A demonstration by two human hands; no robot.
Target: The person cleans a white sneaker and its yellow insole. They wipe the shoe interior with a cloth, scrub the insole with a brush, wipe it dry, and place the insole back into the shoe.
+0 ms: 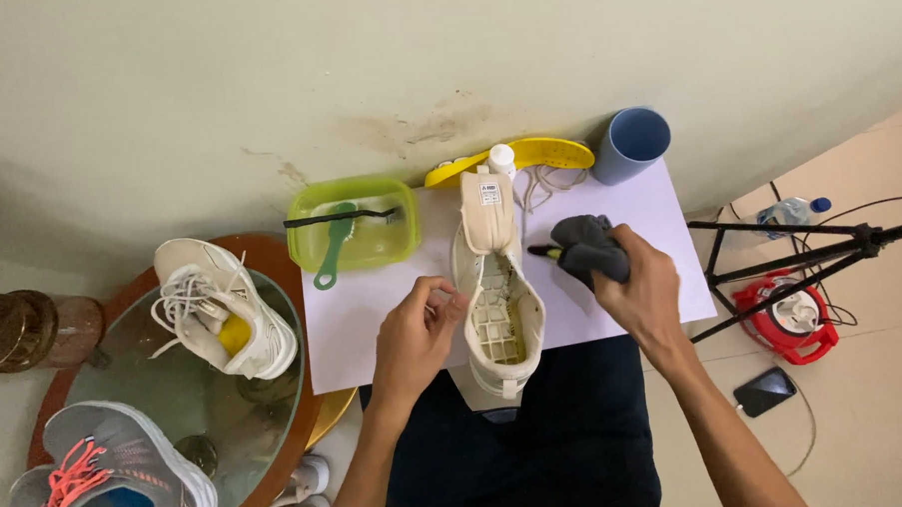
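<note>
Cream shoe (498, 302) is lying unlaced at centre frame on white paper (364, 327), tongue pulled up. Left hand (414, 335) is steadying its side, fingers pinching narrowly; right hand (644, 292) is gripping a dark cloth (589, 247) just beside it, while laces (549, 185) are sitting above.

We see the left hand (414, 337) gripping the side of an unlaced cream sneaker (497, 292) on a white paper sheet (373, 316). Right hand (640, 289) holds a dark grey cloth (589, 247) just beside the shoe. Green plastic tub (355, 225) with a green brush (333, 246) sits to the left, and a blue plastic cup (631, 143) to the upper right.
</note>
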